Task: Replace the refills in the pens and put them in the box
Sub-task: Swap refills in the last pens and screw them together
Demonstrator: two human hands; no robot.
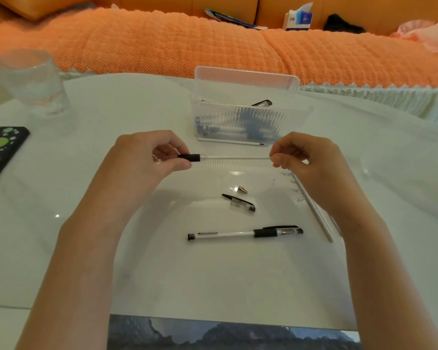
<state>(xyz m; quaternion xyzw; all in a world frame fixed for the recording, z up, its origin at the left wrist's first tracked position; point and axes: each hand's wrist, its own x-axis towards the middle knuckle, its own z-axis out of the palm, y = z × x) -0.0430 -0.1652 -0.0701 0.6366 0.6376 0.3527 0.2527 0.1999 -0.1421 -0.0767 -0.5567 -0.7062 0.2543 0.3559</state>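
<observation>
Step in hand: refill exchange. The left grip (147, 157) is closed round the pen barrel (189, 157). The right grip (304, 157) pinches the end of the refill (235, 157), above the tabletop (213, 274) and near the box (238, 122). The next move probably calls for straight travel in line with the barrel. No writing is legible.

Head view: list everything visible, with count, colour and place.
pen barrel: one, clear with black grip, held above table
refill: one, white, between barrel and right hand
box: one, clear, lid open, pens inside, table's far side
capped pen: one, black-trimmed, table centre
loose cap: one, beyond capped pen
metal tip: one, silver, beside cap
spare refill: at least one, white, under right wrist
glass: one, clear, far left
table: one, white, under everything
hands: left hand grips barrel; right hand pinches refill
</observation>
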